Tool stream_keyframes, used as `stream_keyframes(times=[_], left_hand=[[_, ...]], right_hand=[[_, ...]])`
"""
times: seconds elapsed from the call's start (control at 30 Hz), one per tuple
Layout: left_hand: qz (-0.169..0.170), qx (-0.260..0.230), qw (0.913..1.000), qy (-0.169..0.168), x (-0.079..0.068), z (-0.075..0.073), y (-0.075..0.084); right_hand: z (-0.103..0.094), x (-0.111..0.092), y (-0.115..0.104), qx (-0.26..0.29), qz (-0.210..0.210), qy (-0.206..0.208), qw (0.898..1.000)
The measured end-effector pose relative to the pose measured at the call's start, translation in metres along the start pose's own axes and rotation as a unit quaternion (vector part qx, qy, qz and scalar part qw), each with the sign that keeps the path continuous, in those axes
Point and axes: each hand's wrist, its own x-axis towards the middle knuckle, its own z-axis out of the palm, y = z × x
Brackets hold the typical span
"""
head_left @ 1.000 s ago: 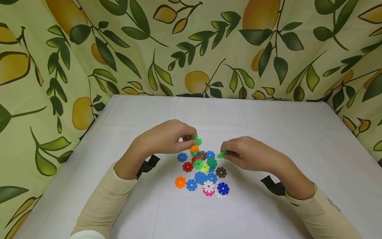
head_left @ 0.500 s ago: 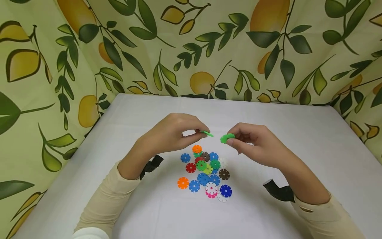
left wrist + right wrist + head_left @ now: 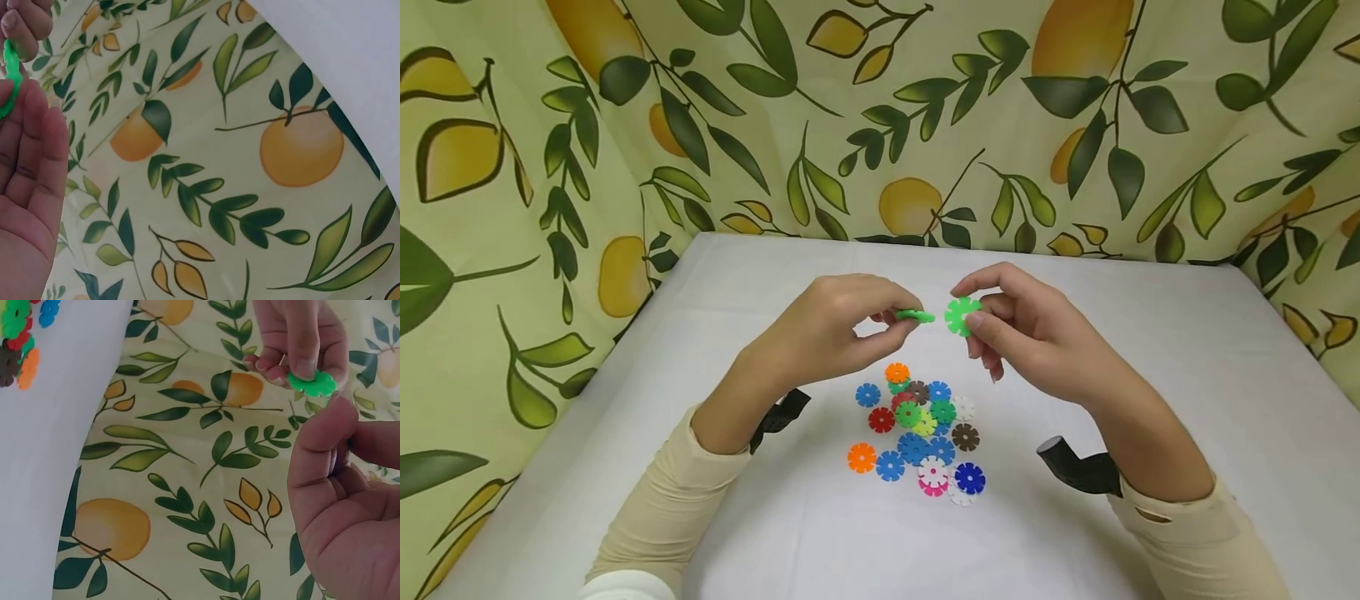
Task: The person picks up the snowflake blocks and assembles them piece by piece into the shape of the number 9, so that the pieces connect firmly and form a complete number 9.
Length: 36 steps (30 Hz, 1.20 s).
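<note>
In the head view, my left hand (image 3: 838,325) pinches a green notched disc (image 3: 916,316), held nearly flat and seen edge-on. Across a small gap, my right hand (image 3: 1037,333) grips another green notched disc (image 3: 962,317) between thumb and fingers, its face turned to the camera. Both are raised over the far side of a loose spread of coloured discs (image 3: 913,448). The right wrist view shows the left hand's green disc (image 3: 312,383) under the thumb; the right hand's own disc is hidden there. A green disc (image 3: 12,75) shows at the left wrist view's edge.
Discs in orange, blue, red, brown, white and pink lie on the white-covered table (image 3: 820,533), some overlapping. A blue disc (image 3: 868,395) and an orange disc (image 3: 861,457) lie along the left side. A fruit-patterned curtain (image 3: 850,108) surrounds the back and sides.
Both hands have risen from the disc spread, each with a green disc, and have come closer together. The right hand's disc has turned from tilted to facing the camera.
</note>
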Motion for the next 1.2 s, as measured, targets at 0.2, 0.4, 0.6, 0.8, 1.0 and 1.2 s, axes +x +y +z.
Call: stream_keyframes(times=[0.2, 0.4, 0.6, 0.8, 1.0, 1.2], left_hand=[[0.020, 0.003, 0.9997, 0.012, 0.001, 0.002, 0.001], [0.027, 0.009, 0.9995, 0.012, 0.002, 0.005, 0.003], [0.036, 0.022, 0.9990, 0.012, 0.002, 0.008, 0.005], [0.069, 0.029, 0.9970, 0.021, 0.001, 0.010, 0.006], [0.084, 0.025, 0.9956, 0.033, -0.002, 0.014, 0.007], [0.090, 0.011, 0.9952, 0.035, -0.002, 0.021, 0.008]], right_hand=[[-0.001, -0.001, 0.004, 0.022, -0.006, -0.022, 0.999], [-0.001, -0.002, 0.006, 0.047, -0.017, -0.038, 0.998], [-0.001, -0.002, 0.009, 0.054, -0.022, -0.043, 0.997], [0.002, -0.002, 0.010, 0.056, -0.021, -0.034, 0.998], [0.005, -0.001, 0.011, 0.071, -0.019, -0.035, 0.997], [0.008, -0.003, 0.014, 0.079, 0.012, -0.036, 0.996]])
